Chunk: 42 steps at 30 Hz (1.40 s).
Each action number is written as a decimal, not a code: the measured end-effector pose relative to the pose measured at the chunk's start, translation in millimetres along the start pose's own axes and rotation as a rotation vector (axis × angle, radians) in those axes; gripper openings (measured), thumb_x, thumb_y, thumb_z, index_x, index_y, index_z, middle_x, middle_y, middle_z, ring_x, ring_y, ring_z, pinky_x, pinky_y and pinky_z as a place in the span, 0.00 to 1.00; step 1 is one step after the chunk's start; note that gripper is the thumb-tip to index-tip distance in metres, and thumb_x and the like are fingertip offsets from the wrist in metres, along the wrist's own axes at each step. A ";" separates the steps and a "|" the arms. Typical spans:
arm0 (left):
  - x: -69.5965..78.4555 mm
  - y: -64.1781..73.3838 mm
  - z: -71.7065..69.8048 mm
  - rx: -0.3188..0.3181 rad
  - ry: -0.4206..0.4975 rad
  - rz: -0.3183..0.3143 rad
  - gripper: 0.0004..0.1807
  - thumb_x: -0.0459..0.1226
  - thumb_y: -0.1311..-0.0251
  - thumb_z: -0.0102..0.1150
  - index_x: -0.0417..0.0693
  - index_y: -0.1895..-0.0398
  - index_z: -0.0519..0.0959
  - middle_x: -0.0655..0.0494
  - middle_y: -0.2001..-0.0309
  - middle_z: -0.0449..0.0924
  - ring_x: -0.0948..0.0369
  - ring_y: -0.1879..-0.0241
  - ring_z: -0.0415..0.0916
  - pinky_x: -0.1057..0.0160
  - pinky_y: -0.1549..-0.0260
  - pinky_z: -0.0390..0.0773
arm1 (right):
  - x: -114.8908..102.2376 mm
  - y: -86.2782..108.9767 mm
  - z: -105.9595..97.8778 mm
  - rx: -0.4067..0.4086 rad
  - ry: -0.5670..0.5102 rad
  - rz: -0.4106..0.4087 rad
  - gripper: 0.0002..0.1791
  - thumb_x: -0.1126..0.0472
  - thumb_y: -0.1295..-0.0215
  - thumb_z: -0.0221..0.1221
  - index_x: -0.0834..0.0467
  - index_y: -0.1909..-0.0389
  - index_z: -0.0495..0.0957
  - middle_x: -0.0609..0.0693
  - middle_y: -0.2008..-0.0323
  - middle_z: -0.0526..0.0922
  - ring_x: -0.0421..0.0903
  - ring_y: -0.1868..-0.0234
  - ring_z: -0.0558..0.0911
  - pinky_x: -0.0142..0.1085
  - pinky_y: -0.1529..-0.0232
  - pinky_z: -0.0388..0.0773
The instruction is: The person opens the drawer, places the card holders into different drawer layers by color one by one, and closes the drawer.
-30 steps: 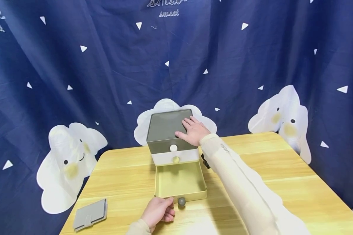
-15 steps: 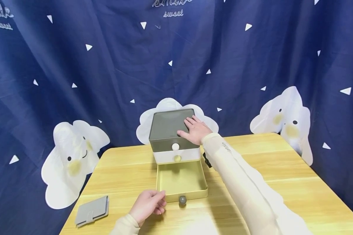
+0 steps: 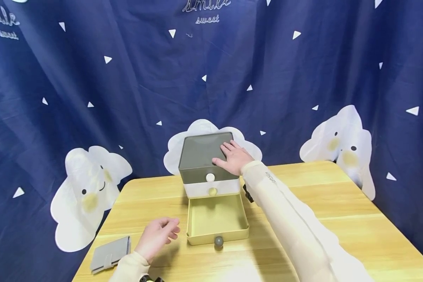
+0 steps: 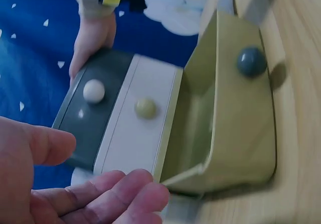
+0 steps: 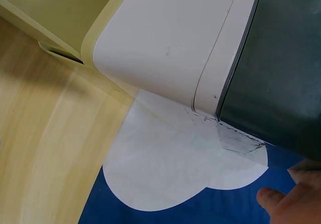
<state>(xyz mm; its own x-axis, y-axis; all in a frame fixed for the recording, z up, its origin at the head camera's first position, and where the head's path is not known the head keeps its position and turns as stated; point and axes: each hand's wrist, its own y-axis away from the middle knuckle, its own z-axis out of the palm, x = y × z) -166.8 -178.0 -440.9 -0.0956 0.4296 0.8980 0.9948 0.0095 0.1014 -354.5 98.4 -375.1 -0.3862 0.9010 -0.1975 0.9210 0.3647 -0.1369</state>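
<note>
A small three-tier drawer box (image 3: 201, 156) stands on the table, dark grey on top, white in the middle and yellow-green below. Its bottom drawer (image 3: 216, 219) is pulled out, with nothing lying in it and a dark grey knob (image 3: 219, 241) on its front. My right hand (image 3: 234, 157) rests with spread fingers on the right side of the grey top. To the left of the drawer front my left hand (image 3: 159, 237) hangs above the table, fingers loosely bent and holding nothing. In the left wrist view the left hand's fingers (image 4: 135, 194) are apart from the drawer.
A grey notebook (image 3: 110, 254) with a strap clasp lies at the table's front left, close by the left sleeve. Behind the wooden table (image 3: 324, 219) hangs a dark blue curtain (image 3: 144, 78) with clouds and white triangles.
My left hand has come away from the drawer's front left corner and moved left toward the notebook. The right hand stays on the box top, and the drawer remains out.
</note>
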 end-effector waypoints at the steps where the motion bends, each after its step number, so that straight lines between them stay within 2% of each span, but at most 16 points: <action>1: -2.1 -1.1 -3.9 0.021 -0.011 -0.008 0.22 0.51 0.41 0.54 0.39 0.62 0.80 0.51 0.71 0.81 0.57 0.72 0.78 0.59 0.74 0.76 | -0.9 0.2 -0.1 0.001 -0.001 0.000 0.49 0.23 0.45 0.29 0.53 0.31 0.54 0.47 0.31 0.52 0.48 0.30 0.41 0.52 0.36 0.47; 7: -19.4 -2.3 -26.2 0.115 -0.058 -0.040 0.26 0.54 0.43 0.55 0.39 0.59 0.80 0.54 0.71 0.81 0.57 0.72 0.78 0.61 0.75 0.76 | -5.5 4.1 0.3 -0.002 -0.006 -0.015 0.48 0.25 0.43 0.31 0.55 0.31 0.55 0.49 0.31 0.53 0.50 0.30 0.43 0.53 0.36 0.47; 13: -37.1 -4.8 -47.4 0.186 -0.083 -0.043 0.26 0.54 0.41 0.53 0.37 0.59 0.80 0.52 0.70 0.82 0.56 0.72 0.79 0.62 0.75 0.77 | -5.7 3.4 -4.8 -0.001 0.000 -0.015 0.48 0.25 0.42 0.31 0.56 0.31 0.54 0.50 0.31 0.52 0.51 0.30 0.42 0.52 0.36 0.47; 19: -53.9 -1.2 -69.4 0.221 -0.138 -0.094 0.29 0.57 0.42 0.52 0.38 0.58 0.80 0.51 0.67 0.82 0.57 0.70 0.79 0.64 0.73 0.76 | -4.7 -1.1 -1.7 0.003 0.014 -0.028 0.50 0.24 0.44 0.28 0.56 0.31 0.54 0.50 0.31 0.53 0.51 0.30 0.43 0.51 0.36 0.46; 24: -64.2 2.3 -85.7 0.246 -0.243 -0.112 0.32 0.60 0.42 0.48 0.40 0.58 0.80 0.52 0.67 0.82 0.58 0.69 0.79 0.59 0.66 0.75 | -6.9 1.0 -2.6 -0.001 0.009 -0.042 0.48 0.25 0.42 0.30 0.57 0.31 0.55 0.51 0.31 0.53 0.52 0.30 0.43 0.47 0.34 0.43; 28: -69.6 2.9 -93.9 0.271 -0.322 -0.104 0.31 0.60 0.41 0.46 0.41 0.59 0.81 0.54 0.68 0.82 0.62 0.71 0.79 0.55 0.61 0.74 | -7.6 2.5 -4.1 0.012 0.013 -0.048 0.47 0.27 0.40 0.32 0.59 0.32 0.56 0.53 0.32 0.55 0.53 0.30 0.45 0.47 0.34 0.44; 33: -74.3 4.5 -100.0 0.306 -0.397 -0.086 0.27 0.56 0.39 0.47 0.42 0.62 0.82 0.57 0.71 0.82 0.64 0.73 0.77 0.57 0.62 0.72 | -6.5 3.5 -2.4 0.013 0.004 -0.040 0.47 0.26 0.41 0.31 0.57 0.32 0.55 0.51 0.31 0.54 0.52 0.30 0.45 0.50 0.35 0.46; 39: -83.7 6.1 -106.2 0.321 -0.543 -0.038 0.28 0.57 0.39 0.47 0.42 0.60 0.82 0.57 0.69 0.81 0.59 0.69 0.77 0.54 0.66 0.73 | -5.6 2.6 -1.6 0.012 -0.003 -0.032 0.48 0.26 0.41 0.31 0.57 0.31 0.55 0.51 0.31 0.53 0.52 0.30 0.43 0.51 0.36 0.45; 42: -90.4 5.9 -110.4 0.308 -0.606 -0.043 0.31 0.58 0.40 0.46 0.39 0.56 0.80 0.49 0.64 0.81 0.53 0.65 0.78 0.51 0.65 0.74 | -5.8 2.6 -2.1 0.014 0.002 -0.031 0.48 0.25 0.42 0.31 0.57 0.31 0.55 0.51 0.31 0.53 0.52 0.30 0.43 0.51 0.36 0.46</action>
<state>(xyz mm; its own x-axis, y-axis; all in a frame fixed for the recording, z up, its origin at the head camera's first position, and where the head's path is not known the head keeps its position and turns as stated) -156.1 -316.5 -474.2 -0.1881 0.8523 0.4881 0.9637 0.2561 -0.0758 -349.7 94.6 -372.2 -0.4140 0.8900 -0.1909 0.9080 0.3887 -0.1566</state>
